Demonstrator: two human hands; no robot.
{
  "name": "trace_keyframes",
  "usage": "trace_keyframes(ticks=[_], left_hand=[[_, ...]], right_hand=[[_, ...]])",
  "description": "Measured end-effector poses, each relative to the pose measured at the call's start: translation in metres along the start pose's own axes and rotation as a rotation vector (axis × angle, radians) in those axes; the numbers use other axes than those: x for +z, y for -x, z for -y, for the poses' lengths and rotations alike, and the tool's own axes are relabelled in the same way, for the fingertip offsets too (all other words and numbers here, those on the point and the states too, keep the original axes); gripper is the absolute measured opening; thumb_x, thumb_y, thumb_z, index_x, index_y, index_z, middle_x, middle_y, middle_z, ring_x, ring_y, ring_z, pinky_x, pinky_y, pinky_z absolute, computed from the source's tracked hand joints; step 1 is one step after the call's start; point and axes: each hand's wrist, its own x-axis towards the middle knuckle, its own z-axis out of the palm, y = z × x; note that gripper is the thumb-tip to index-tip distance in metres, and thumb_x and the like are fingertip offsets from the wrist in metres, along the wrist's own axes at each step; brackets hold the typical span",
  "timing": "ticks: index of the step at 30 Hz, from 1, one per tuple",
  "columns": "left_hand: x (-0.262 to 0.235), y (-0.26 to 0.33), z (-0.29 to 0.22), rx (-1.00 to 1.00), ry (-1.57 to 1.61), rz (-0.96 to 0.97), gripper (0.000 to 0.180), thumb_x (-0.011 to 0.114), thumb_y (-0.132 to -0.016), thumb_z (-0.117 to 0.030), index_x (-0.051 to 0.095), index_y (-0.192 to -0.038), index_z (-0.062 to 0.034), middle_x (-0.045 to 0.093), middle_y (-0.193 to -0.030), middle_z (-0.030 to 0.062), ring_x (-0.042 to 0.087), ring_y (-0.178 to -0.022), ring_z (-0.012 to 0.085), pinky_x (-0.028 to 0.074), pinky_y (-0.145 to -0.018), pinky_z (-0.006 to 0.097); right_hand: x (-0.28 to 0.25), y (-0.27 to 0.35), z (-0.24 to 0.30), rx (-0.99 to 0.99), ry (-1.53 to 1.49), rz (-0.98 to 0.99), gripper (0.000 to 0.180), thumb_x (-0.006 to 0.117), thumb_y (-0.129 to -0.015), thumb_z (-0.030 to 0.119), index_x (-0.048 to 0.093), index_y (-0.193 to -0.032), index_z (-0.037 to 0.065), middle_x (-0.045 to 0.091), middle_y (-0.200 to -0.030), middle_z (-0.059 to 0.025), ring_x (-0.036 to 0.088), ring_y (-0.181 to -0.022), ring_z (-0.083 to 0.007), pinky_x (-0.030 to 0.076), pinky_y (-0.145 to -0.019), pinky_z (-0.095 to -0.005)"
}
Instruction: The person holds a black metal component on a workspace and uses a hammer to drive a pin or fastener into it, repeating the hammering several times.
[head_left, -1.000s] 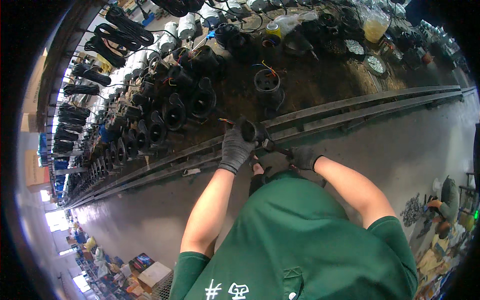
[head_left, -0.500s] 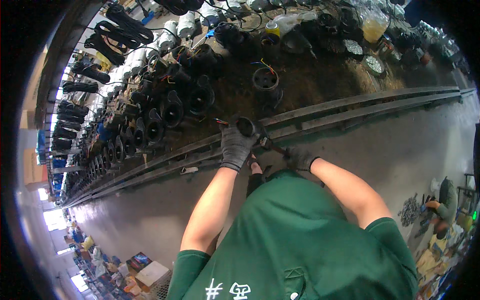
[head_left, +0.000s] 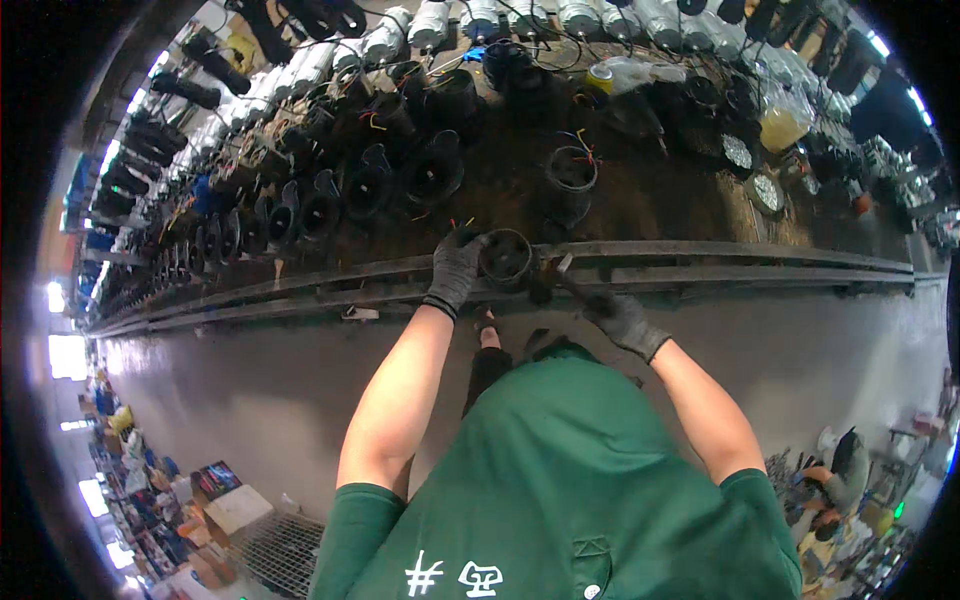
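Motor housing [head_left: 507, 259], a dark round cup-shaped part with its open end facing up at you, sits on the edge of the long metal rail [head_left: 760, 262] that runs across in front of you. Your left hand [head_left: 455, 270], in a dark grey glove, is wrapped around the housing's left side, fingers curled over its rim. Your right hand [head_left: 622, 318], gloved the same way, is closed around the handle of a hammer [head_left: 556, 281] whose head rests just beside the housing's right side; whether head and housing touch, you cannot tell from above. The two hands are apart, one on each side of the part.

Beyond the rail, the workbench [head_left: 660, 200] is dark and grimy. A similar round housing with coloured wires [head_left: 571, 170] stands well behind yours, and rows of black housings [head_left: 330, 195] stretch away to your left. A yellowish plastic jug [head_left: 783, 125] stands at the far right.
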Motion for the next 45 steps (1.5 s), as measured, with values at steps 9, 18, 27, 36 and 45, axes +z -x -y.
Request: trace_keyframes(ticks=[9,18,27,36,45], left_hand=[[-0.004,0.027,-0.048,-0.189,0.395,0.112,0.022,0.069,-0.097,-0.009,0.075,-0.116,-0.0029,0.075,-0.104,0.0040,0.068,-0.091,0.0151,0.056,-0.082,0.032],[0.006,0.011,-0.023,-0.179,0.462,0.010,0.026,0.079,-0.086,-0.014,0.077,-0.106,0.0020,0.078,-0.094,0.0109,0.073,-0.086,0.0196,0.058,-0.078,0.034],[0.010,-0.005,0.002,-0.219,0.459,0.041,0.028,0.073,-0.090,-0.006,0.073,-0.118,0.0006,0.077,-0.109,0.0084,0.072,-0.091,0.0216,0.060,-0.082,0.036],[0.018,-0.001,0.004,-0.135,0.373,0.075,0.029,0.079,-0.086,-0.018,0.078,-0.110,-0.0017,0.079,-0.100,0.0110,0.075,-0.089,0.0220,0.059,-0.082,0.034],[-0.005,0.013,-0.047,-0.161,0.078,0.259,0.030,0.057,-0.100,-0.013,0.072,-0.124,-0.0011,0.075,-0.117,0.0098,0.071,-0.104,0.0203,0.058,-0.094,0.039]], right_hand=[[-0.064,-0.022,0.091,-0.210,-0.233,-0.278,0.045,0.063,-0.099,0.036,0.061,-0.132,0.005,0.071,-0.111,-0.0274,0.068,-0.106,-0.0436,0.055,-0.088,-0.0493],[-0.040,-0.078,0.068,-0.093,0.248,0.197,0.054,0.058,-0.102,0.040,0.054,-0.145,0.008,0.070,-0.119,-0.0267,0.065,-0.111,-0.0462,0.053,-0.095,-0.0506],[-0.095,-0.039,0.128,-0.083,-0.066,-0.097,0.046,0.060,-0.102,0.030,0.057,-0.140,0.006,0.070,-0.116,-0.0282,0.067,-0.109,-0.0444,0.055,-0.089,-0.0495],[-0.041,-0.052,0.072,0.073,0.302,0.276,0.050,0.056,-0.103,0.024,0.049,-0.151,0.014,0.066,-0.134,-0.0201,0.064,-0.120,-0.0399,0.053,-0.098,-0.0465],[-0.064,-0.041,0.083,0.223,-0.231,0.276,0.044,0.059,-0.104,0.032,0.058,-0.143,0.011,0.069,-0.122,-0.0186,0.065,-0.114,-0.0372,0.051,-0.095,-0.0435]])
